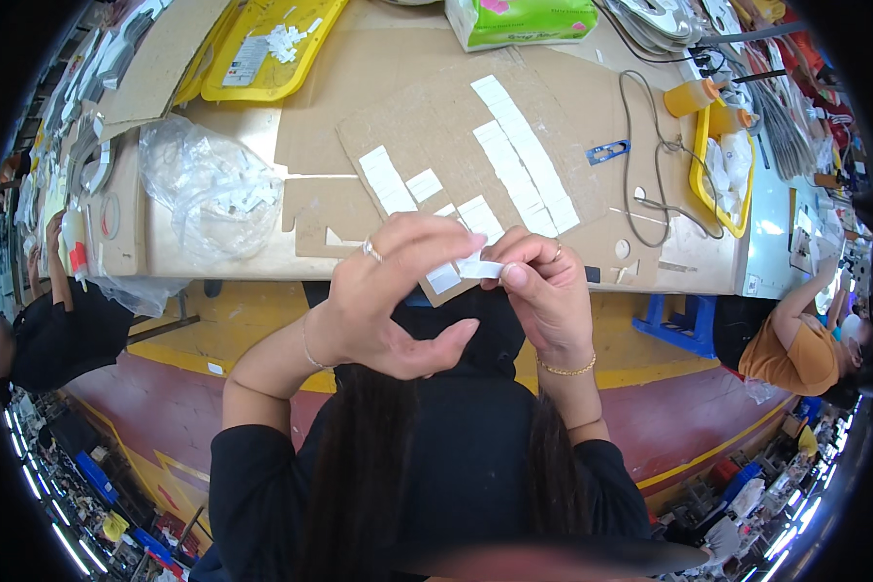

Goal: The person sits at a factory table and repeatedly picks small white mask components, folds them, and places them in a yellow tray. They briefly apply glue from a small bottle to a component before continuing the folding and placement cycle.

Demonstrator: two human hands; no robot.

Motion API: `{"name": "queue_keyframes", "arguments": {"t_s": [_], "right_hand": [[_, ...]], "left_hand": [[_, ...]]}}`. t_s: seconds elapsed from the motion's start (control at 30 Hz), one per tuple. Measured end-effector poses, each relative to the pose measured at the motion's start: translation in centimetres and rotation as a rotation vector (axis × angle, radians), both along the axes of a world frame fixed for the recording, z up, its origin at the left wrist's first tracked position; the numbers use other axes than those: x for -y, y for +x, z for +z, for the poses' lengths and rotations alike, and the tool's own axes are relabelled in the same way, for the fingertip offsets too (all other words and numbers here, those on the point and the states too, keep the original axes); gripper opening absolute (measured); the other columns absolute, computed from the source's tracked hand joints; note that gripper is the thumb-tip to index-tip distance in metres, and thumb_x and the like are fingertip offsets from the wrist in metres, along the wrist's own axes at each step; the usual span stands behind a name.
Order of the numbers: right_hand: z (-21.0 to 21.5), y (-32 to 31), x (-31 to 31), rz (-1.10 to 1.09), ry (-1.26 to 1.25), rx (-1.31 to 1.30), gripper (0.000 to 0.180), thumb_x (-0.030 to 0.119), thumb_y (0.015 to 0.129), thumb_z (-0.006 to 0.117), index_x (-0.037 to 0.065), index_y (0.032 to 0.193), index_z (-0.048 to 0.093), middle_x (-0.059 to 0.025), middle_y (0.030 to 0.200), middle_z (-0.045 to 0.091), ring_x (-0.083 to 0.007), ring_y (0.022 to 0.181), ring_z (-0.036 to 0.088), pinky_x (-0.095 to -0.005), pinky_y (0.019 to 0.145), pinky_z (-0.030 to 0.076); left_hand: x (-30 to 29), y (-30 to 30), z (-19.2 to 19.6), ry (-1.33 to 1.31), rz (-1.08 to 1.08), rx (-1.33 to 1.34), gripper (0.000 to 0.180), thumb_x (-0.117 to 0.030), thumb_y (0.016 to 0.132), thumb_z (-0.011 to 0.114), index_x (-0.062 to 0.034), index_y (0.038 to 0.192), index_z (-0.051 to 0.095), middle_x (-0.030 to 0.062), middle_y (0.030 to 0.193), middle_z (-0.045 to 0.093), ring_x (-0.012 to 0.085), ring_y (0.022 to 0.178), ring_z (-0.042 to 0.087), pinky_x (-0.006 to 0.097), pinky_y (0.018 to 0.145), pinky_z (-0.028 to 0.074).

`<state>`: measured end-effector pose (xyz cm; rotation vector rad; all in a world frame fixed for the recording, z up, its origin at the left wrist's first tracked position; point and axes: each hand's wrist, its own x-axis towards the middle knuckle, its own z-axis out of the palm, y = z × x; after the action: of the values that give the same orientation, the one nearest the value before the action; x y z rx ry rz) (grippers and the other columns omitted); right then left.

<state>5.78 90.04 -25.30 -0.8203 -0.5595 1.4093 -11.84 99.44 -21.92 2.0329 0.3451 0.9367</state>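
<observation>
My left hand (pixel 398 291) and my right hand (pixel 543 286) meet just in front of the table edge and pinch a small white strip (pixel 480 267) between their fingertips. The left hand wears a ring, the right a gold bracelet. Right behind them lies a brown cardboard sheet (pixel 446 126) with several white rectangular pieces (pixel 524 155) laid on it in rows.
A crumpled clear plastic bag (pixel 209 189) lies at the left of the table. A yellow tray (pixel 267 48) with white pieces stands far left, a green packet (pixel 519 19) at the back, another yellow tray (pixel 723 170) and grey cables at right. Other people work at both sides.
</observation>
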Motion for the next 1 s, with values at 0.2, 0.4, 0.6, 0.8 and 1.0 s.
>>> {"name": "queue_keyframes", "arguments": {"t_s": [0.2,0.4,0.6,0.8,1.0], "right_hand": [[0.8,0.1,0.2,-0.047,-0.024,0.197,0.005,0.002,0.085,0.072,-0.001,0.086,0.068,-0.0064,0.089,0.063,-0.0122,0.083,0.059,-0.0246,0.078,0.047],[0.2,0.2,0.0,-0.029,0.088,0.138,0.012,0.011,0.087,0.072,-0.001,0.088,0.068,-0.0068,0.091,0.064,-0.0128,0.085,0.06,-0.0256,0.079,0.048],[-0.2,0.2,0.1,0.051,0.09,-0.076,0.016,0.014,0.091,0.067,-0.002,0.095,0.068,-0.0085,0.09,0.062,-0.0164,0.084,0.062,-0.0297,0.078,0.053],[-0.1,-0.1,0.2,0.016,0.089,-0.041,0.012,0.008,0.085,0.072,-0.002,0.09,0.068,-0.0086,0.089,0.063,-0.0156,0.08,0.063,-0.0276,0.074,0.053],[0.0,-0.1,0.2,0.002,0.131,0.031,0.01,0.003,0.08,0.075,-0.001,0.088,0.069,-0.0078,0.088,0.064,-0.0137,0.08,0.062,-0.0253,0.072,0.052]], "left_hand": [[-0.2,0.2,0.0,-0.366,-0.023,-0.125,0.029,-0.009,0.08,0.069,-0.001,0.106,0.062,0.0107,0.112,0.051,0.0184,0.105,0.051,0.032,0.095,0.04],[-0.3,0.9,-0.3,-0.636,-0.073,-0.104,0.01,-0.007,0.084,0.068,-0.0035,0.092,0.064,0.0075,0.105,0.052,0.0159,0.103,0.049,0.029,0.094,0.037],[0.0,0.8,-0.3,-0.688,-0.084,-0.1,0.008,-0.006,0.085,0.067,-0.0034,0.091,0.062,0.0069,0.106,0.051,0.0156,0.105,0.046,0.03,0.097,0.033],[0.2,1.1,-0.5,-0.5,-0.009,-0.059,0.012,-0.01,0.083,0.07,-0.0027,0.089,0.065,0.0068,0.102,0.054,0.0155,0.094,0.054,0.028,0.086,0.042],[0.5,0.9,0.2,-0.443,0.004,-0.078,0.011,-0.01,0.081,0.072,-0.0027,0.086,0.065,0.0078,0.101,0.054,0.0167,0.093,0.054,0.028,0.084,0.044]]}}
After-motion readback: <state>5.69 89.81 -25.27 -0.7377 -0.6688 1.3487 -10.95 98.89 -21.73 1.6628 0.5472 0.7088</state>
